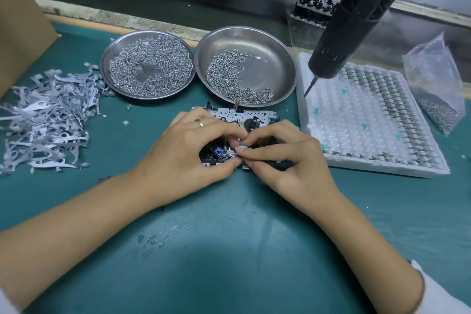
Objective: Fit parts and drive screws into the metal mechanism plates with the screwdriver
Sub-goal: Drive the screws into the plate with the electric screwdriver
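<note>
Our left hand (pixel 188 145) and right hand (pixel 285 153) both pinch small parts on the metal plate (pixel 244 116). Screwdriver (pixel 356 18) hangs untouched above the white tray (pixel 356 120).

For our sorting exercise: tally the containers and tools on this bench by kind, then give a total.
Round metal dishes: 2 (springs, screws)
White foam trays: 1
Plastic bags: 1
Hanging screwdrivers: 1
Mechanism plates under the hands: 1
Total: 6

A silver ring (pixel 200 122) on the left grip (pixel 190 146); white sleeve (pixel 438 293) at right.
</note>
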Demonstrator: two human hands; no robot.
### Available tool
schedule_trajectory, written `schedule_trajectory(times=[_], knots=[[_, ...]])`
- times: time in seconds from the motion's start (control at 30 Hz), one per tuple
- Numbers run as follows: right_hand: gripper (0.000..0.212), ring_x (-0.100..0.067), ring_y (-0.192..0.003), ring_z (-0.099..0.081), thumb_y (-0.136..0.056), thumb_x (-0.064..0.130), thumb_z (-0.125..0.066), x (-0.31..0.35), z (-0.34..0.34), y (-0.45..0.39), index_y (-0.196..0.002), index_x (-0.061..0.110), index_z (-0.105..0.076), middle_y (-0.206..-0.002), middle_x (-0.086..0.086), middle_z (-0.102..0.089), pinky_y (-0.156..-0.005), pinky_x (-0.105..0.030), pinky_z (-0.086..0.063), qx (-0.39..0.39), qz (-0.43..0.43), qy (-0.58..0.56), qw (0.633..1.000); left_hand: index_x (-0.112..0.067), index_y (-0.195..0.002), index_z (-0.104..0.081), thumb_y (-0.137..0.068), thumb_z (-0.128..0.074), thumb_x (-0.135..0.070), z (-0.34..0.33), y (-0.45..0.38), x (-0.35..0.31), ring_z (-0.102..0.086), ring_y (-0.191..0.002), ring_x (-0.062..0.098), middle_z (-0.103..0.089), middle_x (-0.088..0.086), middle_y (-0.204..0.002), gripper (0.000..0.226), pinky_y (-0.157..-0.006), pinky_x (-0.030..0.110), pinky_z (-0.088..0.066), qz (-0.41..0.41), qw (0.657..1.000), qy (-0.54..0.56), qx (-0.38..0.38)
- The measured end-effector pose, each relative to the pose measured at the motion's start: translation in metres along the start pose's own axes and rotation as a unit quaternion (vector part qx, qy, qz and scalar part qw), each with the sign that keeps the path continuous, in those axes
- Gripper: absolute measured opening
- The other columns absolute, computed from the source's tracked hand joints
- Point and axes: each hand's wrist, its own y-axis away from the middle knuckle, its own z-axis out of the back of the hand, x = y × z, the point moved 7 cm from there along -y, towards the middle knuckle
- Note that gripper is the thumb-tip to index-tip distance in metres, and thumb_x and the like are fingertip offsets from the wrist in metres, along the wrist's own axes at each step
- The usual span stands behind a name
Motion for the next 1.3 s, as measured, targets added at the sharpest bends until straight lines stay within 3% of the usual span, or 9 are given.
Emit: schedule_trajectory(times=[0.1,0.27,0.37,0.5,0.63,0.77,0.87,1.07,1.3], knots=[[0.019,-0.02,-0.08,-0.06,-0.076,-0.001,-0.068,0.006,0.012,0.001,-0.09,0.01,-0.075,-0.086,-0.005,-0.066,-0.074,-0.024,-0.044,-0.074,0.007,0.008,0.997,-0.022,-0.1,-0.071,-0.076,-0.068,-0.035,-0.001,-0.001,0.0,-0.051,-0.088,0.013,-0.066,-0.016,-0.089,0.028,-0.084,0.047,-0.045,-0.008,1.0,0.002,-0.002],[0.034,-0.019,-0.09,-0.053,-0.086,0.006,-0.062,0.019,0.069,-0.007,-0.118,0.009,-0.052,-0.097,-0.006,-0.054,-0.081,-0.036,-0.044,-0.35,-0.009,-0.064,0.935,-0.02,-0.094,-0.074,-0.076,-0.066,-0.038,0.0,0.0,0.001,-0.053,-0.085,0.017,-0.069,-0.01,-0.087,0.027,-0.082,0.049,-0.046,-0.003,1.0,0.011,-0.005],[0.064,-0.019,-0.101,-0.056,-0.086,0.014,-0.067,0.034,0.084,-0.041,-0.138,0.004,-0.031,-0.113,-0.009,-0.055,-0.092,-0.039,-0.047,-0.325,-0.017,-0.097,0.94,-0.021,-0.093,-0.074,-0.075,-0.062,-0.041,0.0,0.0,0.002,-0.053,-0.085,0.016,-0.069,-0.009,-0.086,0.029,-0.084,0.047,-0.045,0.005,1.0,0.017,-0.006],[0.078,-0.017,-0.09,-0.059,-0.086,0.017,-0.068,0.052,0.086,-0.072,-0.144,0.003,-0.018,-0.101,-0.003,-0.058,-0.087,-0.038,-0.05,-0.302,-0.016,-0.106,0.947,-0.023,-0.092,-0.074,-0.074,-0.059,-0.044,0.001,0.0,0.001,-0.051,-0.087,0.011,-0.067,-0.015,-0.085,0.031,-0.086,0.038,-0.041,0.011,1.0,0.02,-0.009],[0.073,-0.035,-0.081,-0.058,-0.089,0.012,-0.063,0.063,0.077,-0.082,-0.144,0.008,-0.016,-0.101,-0.021,-0.055,-0.077,-0.047,-0.052,-0.313,-0.008,-0.162,0.936,-0.023,-0.091,-0.074,-0.073,-0.061,-0.044,0.002,0.0,0.001,-0.046,-0.087,0.005,-0.066,-0.019,-0.085,0.03,-0.086,0.034,-0.04,0.009,1.0,0.023,-0.014],[0.042,-0.024,-0.044,-0.048,-0.086,0.002,-0.057,0.064,0.06,-0.074,-0.12,0.017,-0.037,-0.067,-0.011,-0.048,-0.049,-0.028,-0.044,-0.299,0.035,-0.259,0.918,-0.024,-0.091,-0.074,-0.071,-0.071,-0.032,0.003,-0.001,0.002,-0.047,-0.087,0.007,-0.063,-0.021,-0.082,0.022,-0.087,0.034,-0.04,0.013,0.999,0.022,-0.021],[0.034,-0.02,-0.038,-0.045,-0.081,0.004,-0.056,0.061,0.042,-0.062,-0.105,0.021,-0.039,-0.056,-0.001,-0.046,-0.045,-0.026,-0.04,-0.29,0.05,-0.331,0.897,-0.023,-0.09,-0.074,-0.07,-0.072,-0.031,0.003,-0.001,0.002,-0.051,-0.088,0.012,-0.063,-0.021,-0.083,0.021,-0.088,0.036,-0.041,0.013,0.999,0.025,-0.022],[0.049,-0.019,-0.036,-0.045,-0.076,0.011,-0.057,0.05,0.023,-0.05,-0.108,-0.016,-0.033,-0.054,0.005,-0.048,-0.046,-0.023,-0.037,-0.285,0.037,-0.392,0.874,-0.02,-0.086,-0.073,-0.069,-0.075,-0.03,0.004,-0.002,0.0,-0.054,-0.084,0.019,-0.059,-0.021,-0.081,0.019,-0.083,0.046,-0.046,-0.005,0.999,0.032,-0.031],[0.041,-0.019,-0.036,-0.043,-0.076,0.009,-0.054,0.05,0.018,-0.049,-0.104,-0.011,-0.032,-0.052,0.007,-0.048,-0.045,-0.023,-0.037,-0.283,0.045,-0.395,0.873,-0.02,-0.089,-0.073,-0.073,-0.062,-0.04,0.002,-0.002,0.002,-0.053,-0.083,0.02,-0.064,-0.017,-0.082,0.028,-0.082,0.047,-0.046,-0.008,0.999,0.037,-0.022]])
